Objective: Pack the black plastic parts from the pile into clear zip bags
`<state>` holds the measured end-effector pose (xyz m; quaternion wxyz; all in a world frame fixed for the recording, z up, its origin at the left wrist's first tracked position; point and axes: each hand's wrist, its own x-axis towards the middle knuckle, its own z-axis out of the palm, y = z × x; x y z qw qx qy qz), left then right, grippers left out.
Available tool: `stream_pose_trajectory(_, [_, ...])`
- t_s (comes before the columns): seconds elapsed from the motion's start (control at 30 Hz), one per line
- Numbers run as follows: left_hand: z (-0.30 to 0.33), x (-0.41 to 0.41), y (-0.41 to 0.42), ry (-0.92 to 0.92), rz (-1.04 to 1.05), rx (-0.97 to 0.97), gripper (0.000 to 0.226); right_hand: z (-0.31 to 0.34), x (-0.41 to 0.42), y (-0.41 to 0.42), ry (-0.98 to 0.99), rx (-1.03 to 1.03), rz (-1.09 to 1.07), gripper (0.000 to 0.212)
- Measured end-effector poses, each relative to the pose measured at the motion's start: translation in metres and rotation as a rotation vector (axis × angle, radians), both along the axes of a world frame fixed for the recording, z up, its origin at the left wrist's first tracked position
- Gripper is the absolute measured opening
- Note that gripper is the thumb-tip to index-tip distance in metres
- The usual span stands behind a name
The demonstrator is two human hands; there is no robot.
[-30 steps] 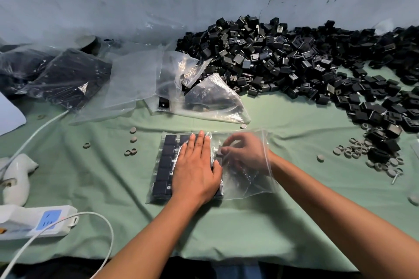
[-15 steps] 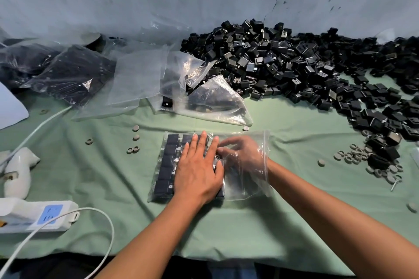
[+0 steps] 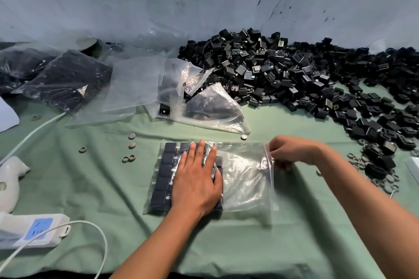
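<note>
A clear zip bag [image 3: 244,179] lies flat on the green cloth in front of me. Rows of black plastic parts [image 3: 164,172] fill its left half. My left hand [image 3: 196,179] presses flat on those parts, fingers straight. My right hand [image 3: 292,152] is at the bag's right, open end and pinches the zip edge [image 3: 268,161]. The big pile of loose black parts [image 3: 294,75] spreads across the back right of the table.
Empty clear bags [image 3: 181,88] lie behind the bag, filled bags [image 3: 61,79] at the back left. Small grey rings [image 3: 129,158] dot the cloth; more rings [image 3: 383,181] sit at the right. A white power strip [image 3: 31,231] with cable and a white tool [image 3: 9,176] lie at the left.
My right hand has come out of the bag's inside and moved right to its open edge, which it now pinches. My left hand stays pressed on the parts.
</note>
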<state>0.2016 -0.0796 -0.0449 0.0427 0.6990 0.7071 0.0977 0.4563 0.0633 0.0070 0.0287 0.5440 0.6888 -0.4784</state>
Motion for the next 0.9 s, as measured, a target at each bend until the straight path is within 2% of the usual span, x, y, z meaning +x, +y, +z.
stream_pose_trajectory(0.07, [-0.001, 0.0, 0.001, 0.001, 0.0, 0.006, 0.072, 0.004, -0.002, 0.031, -0.155, 0.188, -0.128, 0.017])
stream_pose_trajectory(0.13, [-0.002, 0.0, 0.001, 0.001, -0.002, 0.017, 0.074, 0.0, -0.017, 0.062, -0.188, 0.503, -0.364, 0.013])
stream_pose_trajectory(0.17, [-0.002, 0.0, 0.0, -0.004, 0.001, 0.024, 0.076, -0.002, -0.027, 0.075, -0.231, 0.682, -0.412, 0.014])
stream_pose_trajectory(0.2, [-0.001, 0.0, 0.0, -0.01, 0.002, 0.027, 0.077, -0.003, -0.035, 0.086, -0.297, 0.82, -0.385, 0.022])
stream_pose_trajectory(0.27, [0.0, 0.001, 0.0, -0.017, 0.003, 0.026, 0.078, -0.006, -0.043, 0.107, -0.413, 0.925, -0.183, 0.052])
stream_pose_trajectory(0.33, [0.002, 0.001, -0.001, -0.019, 0.006, 0.026, 0.077, -0.008, -0.043, 0.124, -0.497, 0.874, -0.004, 0.074])
stream_pose_trajectory(0.4, [0.002, 0.001, -0.001, -0.01, 0.005, 0.02, 0.074, -0.013, -0.039, 0.133, -0.532, 0.81, 0.084, 0.075])
stream_pose_trajectory(0.53, [0.001, 0.0, 0.0, -0.014, 0.01, 0.02, 0.071, -0.017, -0.031, 0.13, -0.437, 0.902, 0.031, 0.041])
stream_pose_trajectory(0.67, [0.0, 0.0, -0.001, -0.013, 0.008, 0.015, 0.069, -0.007, -0.018, 0.108, -0.359, 0.843, -0.051, 0.011])
stream_pose_trajectory(0.8, [0.001, -0.001, 0.001, -0.029, 0.009, 0.032, 0.059, 0.0, -0.002, 0.057, -0.287, 0.721, 0.005, 0.006])
stream_pose_trajectory(0.9, [0.001, -0.001, 0.0, -0.019, 0.009, 0.024, 0.059, 0.007, 0.015, 0.009, -0.216, 0.44, 0.058, 0.004])
